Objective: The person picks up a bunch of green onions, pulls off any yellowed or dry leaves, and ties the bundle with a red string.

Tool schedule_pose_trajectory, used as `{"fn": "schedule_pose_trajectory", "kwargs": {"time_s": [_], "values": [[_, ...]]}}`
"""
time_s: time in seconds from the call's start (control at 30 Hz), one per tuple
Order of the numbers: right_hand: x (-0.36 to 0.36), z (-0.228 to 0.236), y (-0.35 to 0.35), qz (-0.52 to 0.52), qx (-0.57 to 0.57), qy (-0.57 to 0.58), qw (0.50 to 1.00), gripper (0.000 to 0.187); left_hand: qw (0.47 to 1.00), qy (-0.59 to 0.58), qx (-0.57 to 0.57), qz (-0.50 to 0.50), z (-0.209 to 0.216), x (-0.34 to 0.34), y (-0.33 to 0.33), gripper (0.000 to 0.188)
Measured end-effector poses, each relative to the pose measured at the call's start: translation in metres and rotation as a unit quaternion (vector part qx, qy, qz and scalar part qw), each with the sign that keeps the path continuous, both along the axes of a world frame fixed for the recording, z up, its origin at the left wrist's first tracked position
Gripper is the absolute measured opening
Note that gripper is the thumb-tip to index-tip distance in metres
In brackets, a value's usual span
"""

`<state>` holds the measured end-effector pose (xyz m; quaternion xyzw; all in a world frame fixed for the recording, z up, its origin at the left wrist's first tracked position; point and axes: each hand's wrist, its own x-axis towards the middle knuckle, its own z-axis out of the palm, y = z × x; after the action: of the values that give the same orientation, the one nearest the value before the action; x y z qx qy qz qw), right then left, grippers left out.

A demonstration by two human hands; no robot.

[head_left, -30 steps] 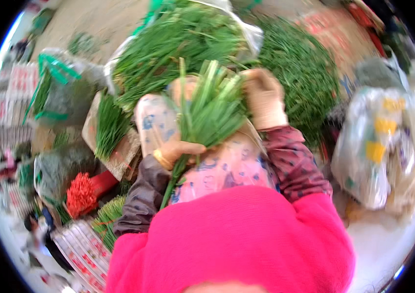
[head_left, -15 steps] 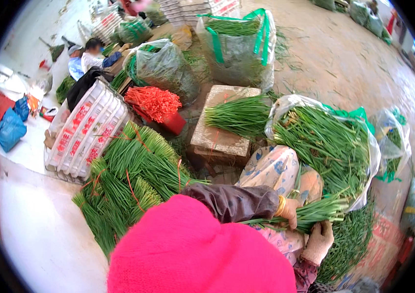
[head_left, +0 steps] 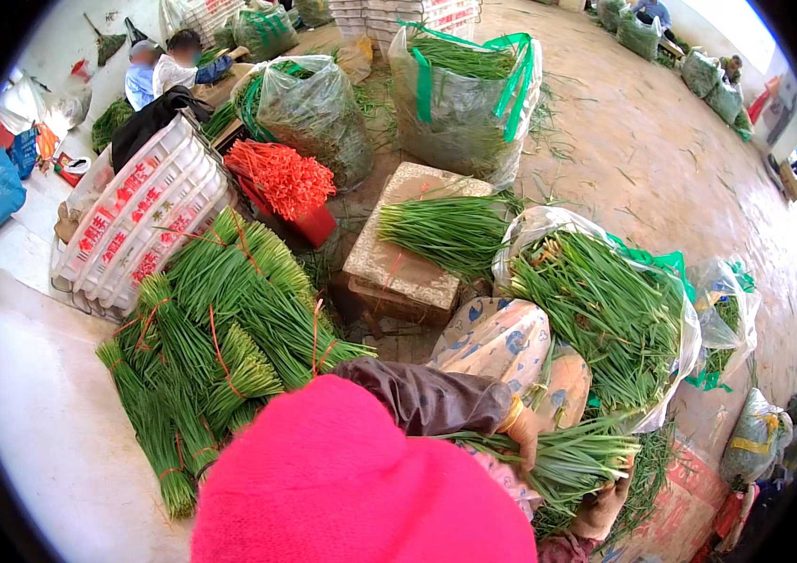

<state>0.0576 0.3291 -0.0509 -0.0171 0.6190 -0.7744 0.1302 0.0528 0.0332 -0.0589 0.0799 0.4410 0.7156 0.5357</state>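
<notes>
A produce-packing floor: tied chive bundles (head_left: 220, 347), bagged greens (head_left: 459, 94), stacked white crates (head_left: 136, 220), concrete floor (head_left: 661, 159).

A second ago the bundle of green chives (head_left: 563, 460) stood upright before the chest, over the patterned apron (head_left: 497, 338); now it lies level, low and to the right of that apron. The left hand (head_left: 522, 433) has crossed onto its stalks, and the right hand (head_left: 602, 505) has dropped beneath its leafy end.
</notes>
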Motion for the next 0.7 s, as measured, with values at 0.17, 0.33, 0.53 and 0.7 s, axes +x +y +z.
{"fn": "schedule_pose_trajectory", "kwargs": {"time_s": [0.17,0.33,0.53,0.7], "values": [[-0.006,0.03,-0.041,-0.154,-0.072,-0.137,0.976,0.039,0.997,0.083,-0.002,-0.007,0.012,0.002,-0.001,0.067],[-0.028,-0.045,0.04,-0.335,-0.094,-0.13,0.928,0.038,0.997,-0.002,0.008,0.071,0.005,0.003,-0.001,0.055],[-0.014,0.022,-0.011,-0.048,-0.096,-0.073,0.991,0.054,0.997,-0.075,-0.008,0.011,0.008,0.006,-0.005,0.039],[-0.025,0.006,-0.032,-0.162,0.083,-0.073,0.981,0.025,0.996,-0.013,-0.071,0.047,0.013,0.006,-0.004,0.04]]}}
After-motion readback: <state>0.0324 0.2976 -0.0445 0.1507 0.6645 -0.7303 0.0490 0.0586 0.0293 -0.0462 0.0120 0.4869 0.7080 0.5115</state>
